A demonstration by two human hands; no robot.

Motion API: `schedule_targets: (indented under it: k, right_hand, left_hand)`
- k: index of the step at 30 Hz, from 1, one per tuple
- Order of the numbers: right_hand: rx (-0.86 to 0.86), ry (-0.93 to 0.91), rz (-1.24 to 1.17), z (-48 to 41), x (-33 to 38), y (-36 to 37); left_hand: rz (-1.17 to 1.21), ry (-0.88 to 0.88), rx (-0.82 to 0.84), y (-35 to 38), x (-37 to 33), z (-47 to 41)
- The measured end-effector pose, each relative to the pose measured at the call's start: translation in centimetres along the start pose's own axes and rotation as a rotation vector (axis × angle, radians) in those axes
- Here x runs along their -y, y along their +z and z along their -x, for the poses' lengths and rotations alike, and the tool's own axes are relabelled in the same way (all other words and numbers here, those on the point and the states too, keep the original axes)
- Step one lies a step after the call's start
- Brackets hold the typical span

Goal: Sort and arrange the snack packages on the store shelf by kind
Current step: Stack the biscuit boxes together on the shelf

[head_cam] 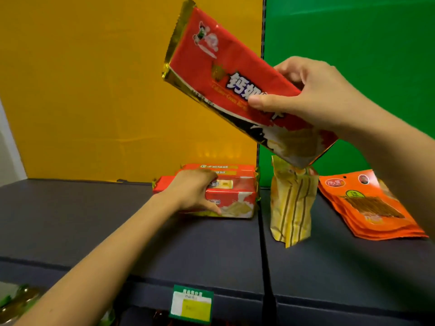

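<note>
The right hand (313,95) is clamped on a red cracker package (226,74), thumb across the printed face and fingers behind, holding it in the air, tilted with its gold-sealed end up toward eleven o'clock and its lower end hanging just above a yellow striped pouch (290,203). The left hand (195,189) is pressed over a stack of matching red cracker packages (233,194) lying flat on the dark shelf (94,220) against the yellow back panel (94,90); its fingers curl over the top and front of the stack, though whether it grips or only steadies it cannot be told. The step in hand looks to be adding the raised package to that stack. To do it well, the package should come down toward eight o'clock from where it hangs, level out so its face lies parallel to the top of the pile, and land with its ends squared to those beneath. The left hand would need to slide off toward nine o'clock first, or keep only the front edge, so the pile does not shift. The lower corner of the raised package sits close to the pouch, which stands upright and could tip if brushed. At three o'clock from the pouch lies a fanned pile of orange snack pouches (369,208), before the green back panel (353,55). A price tag (191,304) hangs on the shelf's front lip.
</note>
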State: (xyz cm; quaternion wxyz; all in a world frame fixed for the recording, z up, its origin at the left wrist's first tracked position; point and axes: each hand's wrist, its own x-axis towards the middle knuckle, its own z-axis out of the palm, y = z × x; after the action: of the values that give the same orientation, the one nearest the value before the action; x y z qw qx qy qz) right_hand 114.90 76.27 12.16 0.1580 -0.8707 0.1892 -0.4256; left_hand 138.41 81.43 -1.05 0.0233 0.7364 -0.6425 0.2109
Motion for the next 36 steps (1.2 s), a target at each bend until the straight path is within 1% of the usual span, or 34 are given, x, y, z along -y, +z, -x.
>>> schedule_targets:
  k: [2,4,6,7,9,11,12,14,17,19,20,21,23,25,27,29,31,34,36]
  right_hand:
    - [0.002,0.033,-0.032,0.0,0.7,0.5]
    - [0.007,0.054,-0.028,0.2,1.2,1.1]
    - [0.018,0.072,-0.019,0.5,1.7,1.5]
    - [0.025,0.082,-0.022,0.8,1.9,1.8]
    - [0.040,0.111,-0.044,1.2,2.3,2.5]
    - [0.066,0.139,-0.047,1.5,2.7,3.5]
    - [0.083,0.147,-0.033,1.6,2.9,4.1]
    - [0.123,0.155,0.011,1.9,2.9,5.3]
    - [0.212,0.184,0.092,2.8,2.8,6.9]
    - [0.286,0.199,0.131,3.5,2.6,8.2]
    - [0.329,0.200,0.154,3.8,2.5,9.0]
    - [0.378,0.197,0.189,4.1,2.4,9.8]
    - [0.470,0.179,0.309,4.6,1.9,11.6]
    - [0.527,0.165,0.436,4.9,1.2,13.3]
    - [0.553,0.168,0.488,5.0,0.3,14.8]
    - [0.538,0.163,0.523,5.1,-0.8,16.1]
    - [0.489,0.141,0.582,4.9,-1.7,16.9]
    - [0.388,0.026,0.717,4.7,-2.8,17.5]
    - [0.291,-0.036,0.721,5.0,-3.4,17.6]
  left_hand:
    - [-0.012,0.067,0.016,1.1,0.5,-1.1]
    - [0.000,0.100,-0.011,2.0,1.2,-1.9]
    - [-0.010,0.126,-0.079,2.7,1.7,-2.3]
    - [-0.050,0.158,-0.128,2.9,2.1,-2.3]
    - [-0.162,0.191,-0.162,3.0,2.4,-2.2]
    - [-0.123,0.199,-0.221,3.5,3.4,-1.9]
    - [-0.069,0.199,-0.240,3.7,4.1,-1.6]
    - [0.052,0.134,-0.266,3.5,5.6,-0.7]
    - [0.296,-0.060,-0.353,3.9,8.7,1.5]
    - [0.501,-0.227,-0.336,4.7,10.8,3.1]
    - [0.615,-0.283,-0.291,5.3,11.7,3.7]
    - [0.714,-0.320,-0.228,5.8,12.4,4.1]
    - [0.853,-0.370,-0.186,6.4,13.1,4.3]
    - [0.967,-0.432,-0.195,6.2,12.6,4.3]
    - [1.116,-0.495,-0.208,5.8,11.6,4.4]
    - [1.277,-0.546,-0.194,5.2,10.2,4.6]
    - [1.388,-0.569,-0.184,5.1,8.9,5.0]
    - [1.501,-0.594,-0.164,5.3,7.6,5.7]
    - [1.571,-0.596,-0.136,5.2,7.0,6.1]
